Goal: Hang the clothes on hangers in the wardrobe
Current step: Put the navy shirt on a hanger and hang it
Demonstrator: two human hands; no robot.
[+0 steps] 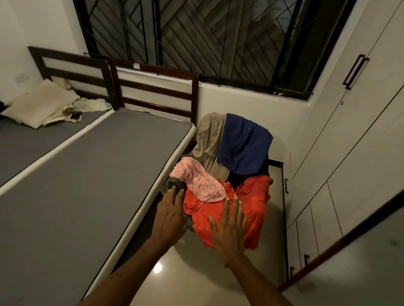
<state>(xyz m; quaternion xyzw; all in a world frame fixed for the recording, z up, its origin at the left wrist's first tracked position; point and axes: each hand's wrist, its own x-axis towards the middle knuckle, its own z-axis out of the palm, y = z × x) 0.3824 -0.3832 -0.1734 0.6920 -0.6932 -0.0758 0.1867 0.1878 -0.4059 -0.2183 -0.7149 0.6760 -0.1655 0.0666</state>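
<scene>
Four garments (244,147), two mattresses (72,176), two headboards (152,89), one pillow (40,104), two hands (170,214)

A heap of clothes sits between bed and wardrobe (364,136): a red garment (247,208) in front, a pink one (200,180) on it. Behind, a blue garment (244,145) and a beige one (210,138) hang draped; the white wardrobe doors are closed.

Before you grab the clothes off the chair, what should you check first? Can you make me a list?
1. Both hands free: left hand and right hand hold nothing. Ok.
2. Top garment reachable: pink cloth lies on the red garment, by the fingertips. Ok.
3. Blue garment and beige garment hang over the chair back, apart from the pink one. Ok.
4. Wardrobe doors open: they look closed. Not ok.
5. Hangers ready: none in view. Cannot tell.
</scene>
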